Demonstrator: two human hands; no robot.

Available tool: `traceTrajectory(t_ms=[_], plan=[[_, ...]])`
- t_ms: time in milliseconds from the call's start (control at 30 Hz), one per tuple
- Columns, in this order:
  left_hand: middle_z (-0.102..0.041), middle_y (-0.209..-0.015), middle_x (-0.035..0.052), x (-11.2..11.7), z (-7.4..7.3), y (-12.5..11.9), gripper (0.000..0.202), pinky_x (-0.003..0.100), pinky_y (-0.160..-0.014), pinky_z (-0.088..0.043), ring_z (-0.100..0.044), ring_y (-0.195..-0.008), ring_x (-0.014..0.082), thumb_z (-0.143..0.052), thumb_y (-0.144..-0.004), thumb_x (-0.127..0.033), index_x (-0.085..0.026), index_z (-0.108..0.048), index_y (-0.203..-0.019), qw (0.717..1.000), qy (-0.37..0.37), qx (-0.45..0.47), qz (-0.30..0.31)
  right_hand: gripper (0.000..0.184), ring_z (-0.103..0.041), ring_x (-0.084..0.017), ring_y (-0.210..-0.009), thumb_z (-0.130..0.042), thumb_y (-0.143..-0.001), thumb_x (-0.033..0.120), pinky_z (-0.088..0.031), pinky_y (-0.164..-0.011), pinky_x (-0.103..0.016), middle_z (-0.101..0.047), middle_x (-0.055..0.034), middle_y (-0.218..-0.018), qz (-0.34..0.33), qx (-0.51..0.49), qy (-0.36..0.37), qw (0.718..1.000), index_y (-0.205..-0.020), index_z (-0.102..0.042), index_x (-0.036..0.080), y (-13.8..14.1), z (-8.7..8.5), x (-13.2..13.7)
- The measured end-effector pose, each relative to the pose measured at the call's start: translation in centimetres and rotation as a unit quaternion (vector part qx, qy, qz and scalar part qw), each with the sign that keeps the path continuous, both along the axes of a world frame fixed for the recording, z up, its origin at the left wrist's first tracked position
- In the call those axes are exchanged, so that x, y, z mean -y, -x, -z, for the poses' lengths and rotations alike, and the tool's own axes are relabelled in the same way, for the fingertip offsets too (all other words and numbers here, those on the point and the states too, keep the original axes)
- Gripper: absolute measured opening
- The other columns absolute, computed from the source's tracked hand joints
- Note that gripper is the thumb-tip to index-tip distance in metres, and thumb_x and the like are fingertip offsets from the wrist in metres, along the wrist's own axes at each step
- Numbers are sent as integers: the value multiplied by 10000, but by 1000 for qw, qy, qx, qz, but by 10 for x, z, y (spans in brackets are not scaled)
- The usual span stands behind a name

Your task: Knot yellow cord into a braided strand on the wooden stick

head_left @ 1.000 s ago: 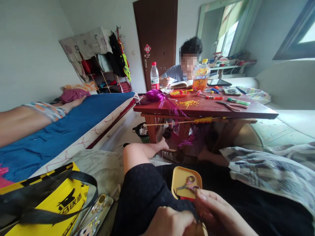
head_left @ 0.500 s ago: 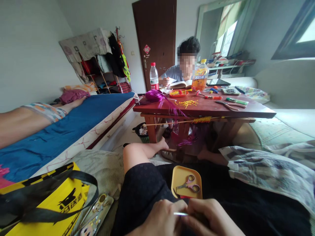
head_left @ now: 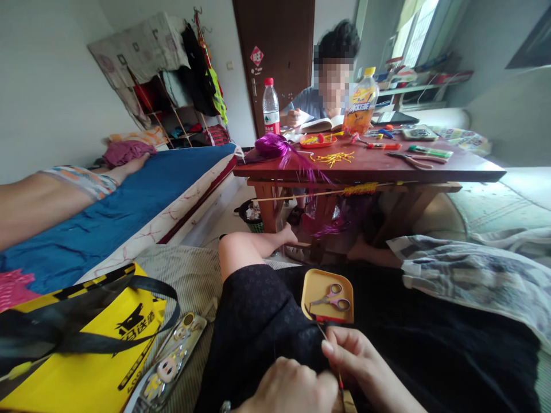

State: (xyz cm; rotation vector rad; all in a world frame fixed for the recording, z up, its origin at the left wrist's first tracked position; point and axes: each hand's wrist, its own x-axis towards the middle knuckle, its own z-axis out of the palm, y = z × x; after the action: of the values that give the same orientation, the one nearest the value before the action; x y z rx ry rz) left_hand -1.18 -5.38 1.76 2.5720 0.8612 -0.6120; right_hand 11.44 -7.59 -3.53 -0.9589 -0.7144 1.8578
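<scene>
My right hand (head_left: 355, 355) is closed in a pinch on a thin dark strand (head_left: 321, 331), whose far end points at the tray. My left hand (head_left: 290, 387) is curled into a fist beside it, at the bottom edge; what its fingers hold is hidden. Between the hands a thin red and yellow piece (head_left: 341, 381) shows, with a tan block-like end (head_left: 349, 403) below it. Just beyond, a yellow tray (head_left: 317, 280) rests on the black cloth over my lap. In it lie small scissors (head_left: 332, 298) with pinkish handles and a red strip (head_left: 333, 319).
A red-brown table (head_left: 469, 170) ahead carries purple strands (head_left: 275, 147), yellow pieces (head_left: 334, 158), pliers (head_left: 411, 159) and bottles. A person (head_left: 301, 106) sits behind it with a book. At left are a yellow bag (head_left: 86, 367), a phone case (head_left: 172, 367) and a bed where someone lies.
The view has tipped down a little. My right hand has opened a small gap from the left and now pinches the thin strand upward. The pale stick between my hands is no longer visible.
</scene>
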Motion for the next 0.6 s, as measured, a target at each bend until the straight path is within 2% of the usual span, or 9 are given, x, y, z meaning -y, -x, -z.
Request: traceTrajectory(t_ms=[133, 233, 300, 367, 400, 433, 500, 567, 600], plan=[[-683, -640, 123, 2, 7, 2, 203, 288, -432, -454, -646, -525, 292, -471, -809, -245, -122, -633, -810, 999, -32, 12, 28, 536, -153, -8, -370, -701, -584, 543, -98, -369, -170, -268, 101, -407, 43, 5, 41, 998, -495, -322, 174, 3, 9, -4], [-648, -538, 83, 2, 17, 7, 195, 220, -386, -366, -597, -420, 216, -478, -804, -242, -143, -618, -712, 993, -66, 86, 36, 524, -129, -10, -351, -679, -603, 560, -90, -345, -165, -239, 113, -398, 62, 2, 56, 997, -521, -319, 188, 5, 13, -7], [-582, -464, 43, 2, 20, 9, 242, 205, -383, -296, -524, -369, 161, -456, -819, -275, -156, -590, -658, 988, -48, 150, -5, 495, -118, -11, -354, -668, -635, 540, -95, -345, -158, -231, 117, -402, 70, -6, 63, 996, -544, -332, 189, 5, 12, -7], [-466, -428, -8, 1, 20, 10, 304, 203, -399, -243, -430, -367, 113, -457, -819, -373, -166, -535, -611, 968, 40, 220, -111, 466, -159, -14, -371, -673, -645, 516, -145, -362, -146, -265, 108, -438, 104, -22, 61, 992, -574, -351, 186, 4, 12, -6], [-405, -434, -31, 0, 20, 9, 344, 200, -407, -228, -380, -377, 94, -460, -805, -450, -171, -503, -608, 940, 107, 267, -181, 456, -206, -19, -385, -670, -647, 516, -190, -378, -146, -299, 97, -464, 131, -20, 45, 990, -587, -362, 185, 2, 13, -6], [-361, -450, -48, -2, 21, 8, 391, 196, -410, -217, -334, -386, 80, -453, -781, -536, -177, -477, -628, 895, 185, 318, -250, 439, -269, -32, -410, -656, -660, 519, -247, -405, -154, -346, 80, -497, 161, 1, 13, 987, -597, -379, 184, 0, 14, -5], [-332, -471, -67, -7, 23, 5, 480, 187, -410, -214, -278, -392, 67, -398, -738, -665, -189, -443, -698, 776, 325, 407, -355, 373, -385, -68, -474, -604, -721, 491, -333, -466, -181, -441, 40, -550, 181, 118, -101, 971, -613, -431, 179, -5, 17, -5], [-359, -496, -64, -13, 28, 2, 525, 181, -433, -246, -303, -414, 68, -373, -712, -711, -190, -428, -736, 680, 388, 471, -407, 309, -427, -83, -476, -563, -776, 415, -342, -463, -180, -493, 19, -539, 158, 292, -256, 908, -603, -472, 175, -9, 21, -5], [-377, -517, -57, -17, 31, 1, 530, 179, -456, -267, -333, -442, 71, -399, -695, -714, -186, -427, -733, 657, 396, 488, -417, 287, -424, -79, -450, -545, -794, 371, -323, -439, -174, -499, 20, -515, 153, 370, -335, 853, -594, -480, 177, -10, 21, -6]])
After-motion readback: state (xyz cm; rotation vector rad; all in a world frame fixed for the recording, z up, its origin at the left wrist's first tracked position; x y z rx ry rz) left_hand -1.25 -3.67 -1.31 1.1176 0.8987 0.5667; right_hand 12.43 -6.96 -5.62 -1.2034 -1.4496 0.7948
